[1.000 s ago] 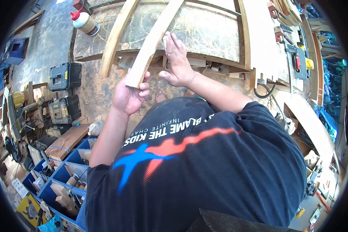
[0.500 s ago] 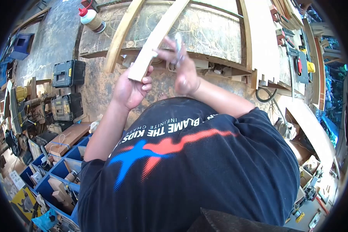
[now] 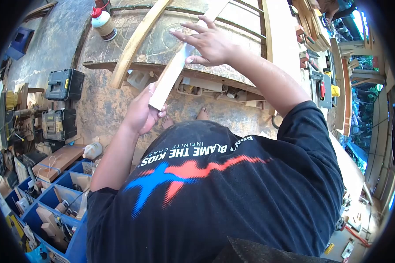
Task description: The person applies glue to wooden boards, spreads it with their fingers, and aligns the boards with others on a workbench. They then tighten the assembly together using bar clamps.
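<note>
A long pale wooden strip slants from my left hand up over the workbench. My left hand holds its near end from below, with the thumb along the left side and fingertips showing past the right edge. Above the strip, further along it, is my right hand, palm down with fingers spread and the thumb by the strip's right edge. A pale bluish patch shows on the strip under that palm; I cannot make out what it is. Left of the strip, another wooden piece lies across the bench edge.
The worn workbench bears a red-capped glue bottle. Clamps line the right side. Black toolboxes stand on the floor at left, near a blue divided crate. My bare feet show below the bench.
My right hand has moved up and over the strip, its fingers now spread. My left hand and the strip's near end have shifted slightly lower in view.
</note>
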Available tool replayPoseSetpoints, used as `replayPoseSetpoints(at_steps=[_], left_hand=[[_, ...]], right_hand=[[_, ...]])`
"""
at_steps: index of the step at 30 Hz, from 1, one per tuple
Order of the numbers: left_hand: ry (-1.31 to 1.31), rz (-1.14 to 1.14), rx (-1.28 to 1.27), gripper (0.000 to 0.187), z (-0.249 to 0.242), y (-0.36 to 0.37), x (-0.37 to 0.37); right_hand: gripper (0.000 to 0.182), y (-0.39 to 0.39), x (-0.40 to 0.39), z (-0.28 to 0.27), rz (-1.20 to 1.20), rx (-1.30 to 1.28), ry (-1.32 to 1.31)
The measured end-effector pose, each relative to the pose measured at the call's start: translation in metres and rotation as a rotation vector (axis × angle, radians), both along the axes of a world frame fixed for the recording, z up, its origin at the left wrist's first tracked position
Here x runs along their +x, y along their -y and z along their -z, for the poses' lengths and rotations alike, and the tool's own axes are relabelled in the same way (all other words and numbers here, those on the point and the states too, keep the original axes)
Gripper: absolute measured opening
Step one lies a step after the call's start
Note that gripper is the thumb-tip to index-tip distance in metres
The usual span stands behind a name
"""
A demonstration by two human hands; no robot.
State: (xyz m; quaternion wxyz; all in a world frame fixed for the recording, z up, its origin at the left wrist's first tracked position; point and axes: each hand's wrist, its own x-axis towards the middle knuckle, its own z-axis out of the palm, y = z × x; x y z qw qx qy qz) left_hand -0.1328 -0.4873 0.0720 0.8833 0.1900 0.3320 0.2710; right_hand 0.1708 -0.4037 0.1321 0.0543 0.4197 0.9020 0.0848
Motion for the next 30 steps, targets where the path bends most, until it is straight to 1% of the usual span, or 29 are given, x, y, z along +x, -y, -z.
replayPoseSetpoints(at_steps=[3,6,9,10,11,13,16,19,21,22,25,28,30], left_hand=[[-0.027,-0.02,0.02,0.045,-0.005,0.005,0.005],[-0.031,-0.049,0.026,0.044,-0.008,0.004,0.006],[-0.04,-0.057,0.034,0.044,-0.004,0.001,0.002],[-0.047,-0.063,0.041,0.044,-0.003,0.0,0.002],[-0.056,-0.065,0.048,0.044,-0.002,0.0,0.001],[-0.069,-0.064,0.058,0.043,-0.003,-0.001,0.0],[-0.084,-0.068,0.06,0.043,-0.005,-0.005,-0.002],[-0.127,-0.056,0.042,0.042,-0.004,-0.01,-0.01],[-0.164,-0.051,0.025,0.042,-0.008,-0.013,-0.012],[-0.138,-0.043,0.017,0.042,-0.007,-0.012,-0.015],[-0.08,-0.022,0.008,0.042,-0.002,-0.023,-0.019],[-0.055,-0.033,-0.036,0.042,0.002,-0.023,-0.022],[-0.008,-0.036,-0.075,0.043,0.011,-0.024,-0.026]], right_hand=[[0.089,-0.021,0.002,0.01,-0.076,-0.014,0.0],[0.097,-0.047,0.016,0.015,-0.058,0.098,-0.159],[0.102,-0.035,0.022,0.008,-0.024,0.111,-0.335],[0.091,-0.017,0.016,0.014,0.011,0.173,-0.148],[0.09,0.008,0.002,0.015,-0.012,0.117,-0.18],[0.103,0.048,-0.025,0.018,-0.046,-0.089,-0.138],[0.096,0.053,-0.025,0.047,0.169,-0.089,-0.156],[0.091,0.008,0.018,0.083,0.587,0.061,-0.235],[0.088,-0.006,0.029,0.084,0.622,0.152,-0.353],[0.086,-0.004,0.032,0.087,0.641,0.187,-0.409],[0.086,0.037,-0.005,0.053,0.281,-0.07,-0.242],[0.084,0.038,-0.013,0.058,0.14,-0.086,-0.3],[0.083,0.006,0.009,0.073,0.334,-0.064,-0.244]])
